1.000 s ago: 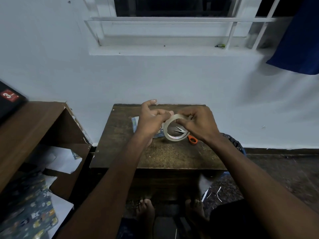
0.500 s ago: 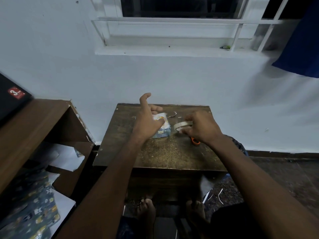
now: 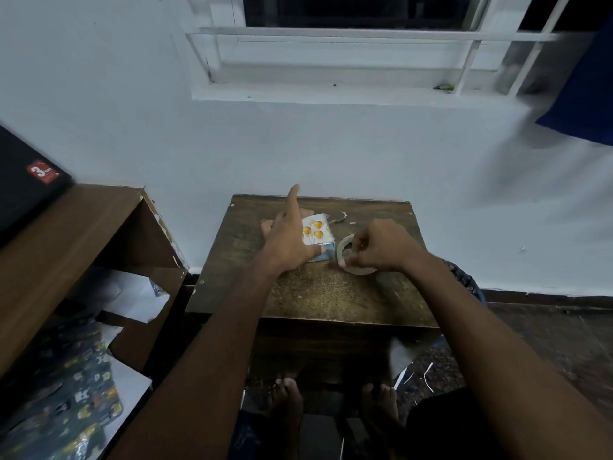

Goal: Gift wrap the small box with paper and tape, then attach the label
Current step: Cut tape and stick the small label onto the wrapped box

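The small wrapped box (image 3: 317, 233), in pale paper with orange dots, lies on the dark wooden table (image 3: 318, 293). My left hand (image 3: 288, 239) rests on its left side, thumb pressing the near edge and index finger pointing straight up and away. Just right of the box, my right hand (image 3: 378, 249) grips the clear tape roll (image 3: 348, 257), which touches the tabletop tilted on its edge. The scissors are hidden under my right hand.
A paper scrap (image 3: 340, 218) lies behind the box. A wooden shelf unit (image 3: 83, 234) stands at the left with patterned wrapping paper (image 3: 69, 403) and white sheets below. The wall is right behind the table. My bare feet (image 3: 288, 400) show under the table.
The tape roll was held up in both hands; my right hand has brought it down to the table. My left hand let go of it and moved onto the box.
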